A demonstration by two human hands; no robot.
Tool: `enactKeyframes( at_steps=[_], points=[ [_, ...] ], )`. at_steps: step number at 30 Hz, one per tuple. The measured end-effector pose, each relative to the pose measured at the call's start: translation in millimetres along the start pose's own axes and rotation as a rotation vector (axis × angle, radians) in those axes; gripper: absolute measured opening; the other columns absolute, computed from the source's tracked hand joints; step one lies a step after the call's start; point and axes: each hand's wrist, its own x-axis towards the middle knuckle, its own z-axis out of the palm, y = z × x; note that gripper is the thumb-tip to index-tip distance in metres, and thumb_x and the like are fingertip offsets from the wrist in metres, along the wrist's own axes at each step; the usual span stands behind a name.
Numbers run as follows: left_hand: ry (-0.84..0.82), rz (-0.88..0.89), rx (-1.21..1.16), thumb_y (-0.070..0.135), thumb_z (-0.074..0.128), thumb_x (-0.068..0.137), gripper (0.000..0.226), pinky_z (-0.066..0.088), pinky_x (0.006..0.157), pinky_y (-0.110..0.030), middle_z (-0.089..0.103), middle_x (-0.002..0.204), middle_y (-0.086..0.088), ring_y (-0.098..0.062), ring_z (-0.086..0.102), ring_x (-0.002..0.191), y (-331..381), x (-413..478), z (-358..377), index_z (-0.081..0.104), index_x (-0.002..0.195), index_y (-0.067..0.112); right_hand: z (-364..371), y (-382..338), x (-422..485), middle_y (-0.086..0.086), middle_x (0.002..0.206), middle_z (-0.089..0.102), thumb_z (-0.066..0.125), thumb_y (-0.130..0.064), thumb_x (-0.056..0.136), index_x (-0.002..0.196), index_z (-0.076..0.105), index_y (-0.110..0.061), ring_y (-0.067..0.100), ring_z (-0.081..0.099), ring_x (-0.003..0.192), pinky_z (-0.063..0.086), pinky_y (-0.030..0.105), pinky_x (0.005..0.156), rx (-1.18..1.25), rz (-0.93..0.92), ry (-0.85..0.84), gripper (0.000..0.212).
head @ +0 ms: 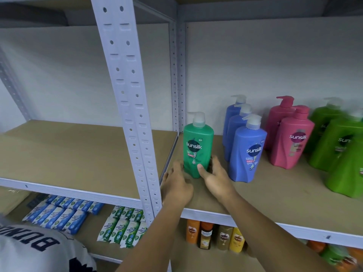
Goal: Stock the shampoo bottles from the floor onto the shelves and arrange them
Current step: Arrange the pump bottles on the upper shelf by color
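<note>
A teal-green Sunsilk pump bottle [198, 146] stands upright at the left end of the right-hand shelf board [261, 195]. My left hand [175, 183] cups its lower left side and my right hand [214, 175] wraps its lower right side, thumb across the front. To the right stand three blue pump bottles [247, 148] in a row front to back, then two pink bottles [290, 138], then several lime-green bottles [341, 150] running out of frame.
A perforated white upright post [129, 107] stands just left of my hands. The left shelf board [74, 154] is bare. Below lie blue and green wipe packs [121, 228] and small orange, brown and yellow bottles [216, 235]. A white printed shirt [39, 250] fills the bottom-left corner.
</note>
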Motion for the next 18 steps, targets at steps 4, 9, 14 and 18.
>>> enactKeyframes(
  at_steps=[4,9,14,18],
  points=[
    [-0.005,0.017,0.085,0.020,0.055,0.091,0.064,0.046,0.105,-0.053,0.045,0.149,0.007,-0.026,0.038,0.141,0,1,0,0.030,0.146,0.043,0,-4,-3,-0.018,0.118,0.062,0.072,-0.037,0.089,0.131,0.045,-0.030,0.001,0.059,0.107,0.044,0.016,0.083,-0.035,-0.012,-0.006,0.051],
    [-0.002,0.020,0.065,0.020,0.053,0.092,0.068,0.045,0.106,-0.053,0.042,0.152,0.005,-0.027,0.038,0.141,-2,1,0,0.027,0.146,0.050,2,-3,-1,-0.014,0.117,0.061,0.077,-0.039,0.084,0.128,0.045,-0.025,0.006,0.058,0.104,0.046,0.024,0.085,-0.100,-0.041,0.061,0.056],
    [0.021,0.046,0.038,0.016,0.049,0.087,0.067,0.052,0.094,-0.050,0.054,0.139,0.008,-0.025,0.051,0.127,1,-2,-3,0.033,0.138,0.056,0,-3,-4,-0.014,0.111,0.058,0.077,-0.032,0.085,0.122,0.042,-0.025,0.005,0.056,0.099,0.043,0.022,0.083,-0.096,-0.043,0.067,0.051],
    [-0.001,0.072,-0.032,0.021,0.045,0.080,0.061,0.053,0.095,-0.051,0.062,0.130,0.022,-0.021,0.055,0.127,-4,-3,-3,0.038,0.125,0.061,-3,-4,-11,-0.011,0.110,0.058,0.076,-0.028,0.086,0.117,0.041,-0.023,0.009,0.057,0.102,0.046,0.026,0.086,-0.107,-0.032,0.061,0.048]
  ],
)
